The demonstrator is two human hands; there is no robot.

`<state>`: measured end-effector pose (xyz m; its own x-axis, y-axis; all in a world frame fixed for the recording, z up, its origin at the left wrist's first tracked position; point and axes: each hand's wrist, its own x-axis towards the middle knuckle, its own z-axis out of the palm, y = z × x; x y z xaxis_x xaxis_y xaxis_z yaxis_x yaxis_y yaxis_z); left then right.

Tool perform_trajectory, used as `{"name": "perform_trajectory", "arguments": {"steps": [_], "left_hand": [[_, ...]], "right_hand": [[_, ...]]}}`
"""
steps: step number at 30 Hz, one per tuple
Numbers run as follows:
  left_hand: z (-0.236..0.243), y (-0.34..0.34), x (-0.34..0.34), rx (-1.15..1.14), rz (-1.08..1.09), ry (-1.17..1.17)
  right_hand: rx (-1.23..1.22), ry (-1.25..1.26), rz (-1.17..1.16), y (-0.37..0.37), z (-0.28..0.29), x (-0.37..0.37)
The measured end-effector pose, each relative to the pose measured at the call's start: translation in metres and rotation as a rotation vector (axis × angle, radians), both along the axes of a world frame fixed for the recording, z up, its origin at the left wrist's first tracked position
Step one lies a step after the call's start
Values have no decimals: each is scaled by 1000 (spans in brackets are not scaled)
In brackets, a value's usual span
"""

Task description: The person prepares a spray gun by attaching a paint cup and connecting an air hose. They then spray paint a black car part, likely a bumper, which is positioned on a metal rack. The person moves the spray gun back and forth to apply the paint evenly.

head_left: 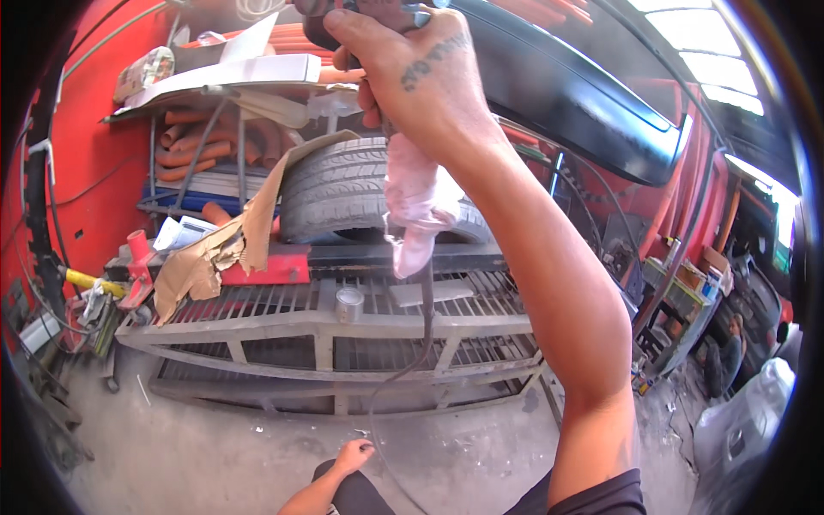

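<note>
At the top of the view my right hand [429, 73] is closed around a dark, round-headed sander [390, 15], partly cut off by the upper edge. A pinkish-white cloth bag [414, 210] hangs below the hand, and from it a dark hose [427, 309] runs down to the floor. Next to the tool is a glossy dark car body panel [566, 90]; whether the two touch is not visible. Low in the view, my left hand [354, 455] rests at my knee with curled fingers. Something small and dark shows at its fingertips, too small to name.
A grey slatted metal frame [283, 330] stands ahead, bearing a can [349, 302]. Behind it are a tyre [330, 189], torn cardboard [249, 232] and a rack of orange pipes [202, 142]. Clear plastic sheeting [751, 412] lies at right, near a cluttered shelf [678, 296].
</note>
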<state>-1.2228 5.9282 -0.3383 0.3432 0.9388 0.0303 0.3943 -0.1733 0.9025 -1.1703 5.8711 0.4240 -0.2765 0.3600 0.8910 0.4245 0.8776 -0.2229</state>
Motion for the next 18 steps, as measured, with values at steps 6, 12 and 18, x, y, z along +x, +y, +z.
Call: {"name": "perform_trajectory", "arguments": {"steps": [6,12,18], "left_hand": [[3,3,-11,63,-38,62],[9,5,-6,17,-100,135],[-1,11,6,12,-143,167]], "right_hand": [[97,246,-150,-19,-20,93],[65,425,-522,-75,-34,215],[109,475,-717,-106,-40,327]]}}
